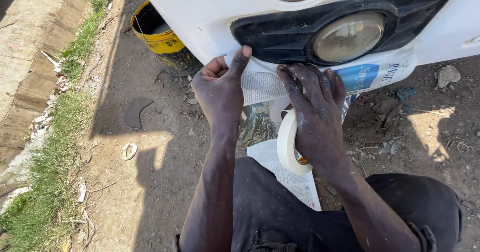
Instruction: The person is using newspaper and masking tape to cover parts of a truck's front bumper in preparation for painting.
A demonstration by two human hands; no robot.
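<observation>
Counted: two hands, left (220, 89), right (312, 109); one tape roll (288, 144); one bucket (162, 39); one fog lamp (348, 36); newspaper sheets (262, 84), number unclear.

My left hand (220, 89) presses newspaper (262, 84) against white bumper (200, 12), thumb up at edge of black trim (280, 34) around fog lamp (348, 36). My right hand (315, 112) lies flat on same sheet, fingers spread, roll of masking tape (289, 142) worn round wrist. More newspaper hangs down over my dark trousers (280, 217). Yellow bucket (162, 39) stands on dirt beside bumper; grass strip (47, 162) at far left.
</observation>
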